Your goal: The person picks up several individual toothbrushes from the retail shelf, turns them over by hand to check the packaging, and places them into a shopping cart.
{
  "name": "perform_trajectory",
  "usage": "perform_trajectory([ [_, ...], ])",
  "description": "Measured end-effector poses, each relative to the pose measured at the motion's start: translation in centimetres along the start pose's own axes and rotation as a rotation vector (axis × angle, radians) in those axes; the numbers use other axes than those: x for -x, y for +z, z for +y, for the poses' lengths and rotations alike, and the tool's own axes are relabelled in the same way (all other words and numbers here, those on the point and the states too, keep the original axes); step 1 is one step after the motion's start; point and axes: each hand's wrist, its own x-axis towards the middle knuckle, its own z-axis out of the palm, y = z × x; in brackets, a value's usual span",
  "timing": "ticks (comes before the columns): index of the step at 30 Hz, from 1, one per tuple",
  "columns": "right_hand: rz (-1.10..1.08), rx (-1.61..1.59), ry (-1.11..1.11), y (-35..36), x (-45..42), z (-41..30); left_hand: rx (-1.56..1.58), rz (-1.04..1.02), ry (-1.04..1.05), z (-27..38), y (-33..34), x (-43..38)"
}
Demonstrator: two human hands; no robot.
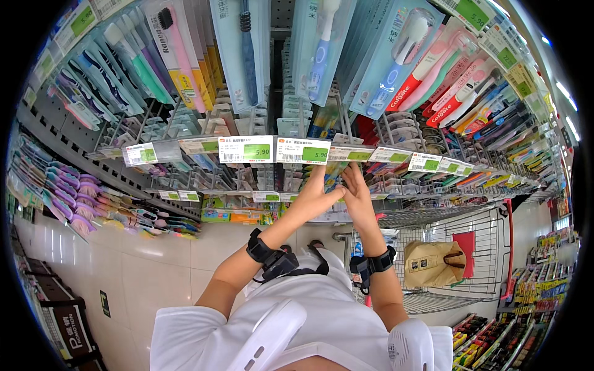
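Both of my hands reach up to a row of packaged toothbrushes just under a strip of price tags. My left hand is at the left side of a blue and yellow package, its fingertips hidden behind the tags. My right hand is at that package's right side, fingers pointing up, and the thumbs meet in front of it. Whether either hand grips the package cannot be told. Above hang toothbrushes in blister packs, among them a pink one and blue ones.
A wire shopping cart with a tan bag stands at my right, close to the racks. Purple brushes hang low at the left. Metal hooks and tag rails jut out ahead. A dark promotion crate stands at the lower left.
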Motion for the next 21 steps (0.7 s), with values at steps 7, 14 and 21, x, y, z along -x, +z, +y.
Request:
perform_trajectory([
  [7, 0.022, -0.011, 0.035, 0.9, 1.1, -0.8, 0.005, -0.037, 0.029, 0.1, -0.3, 0.8],
  [14, 0.096, -0.021, 0.076, 0.6, 2.5, 0.1, -0.015, -0.045, 0.013, -0.7, 0.1, 1.9],
  [21, 0.261, 0.037, 0.156, -0.6, 5.3, 1.6, -0.058, -0.149, -0.068, -1.8, 1.1, 3.0],
])
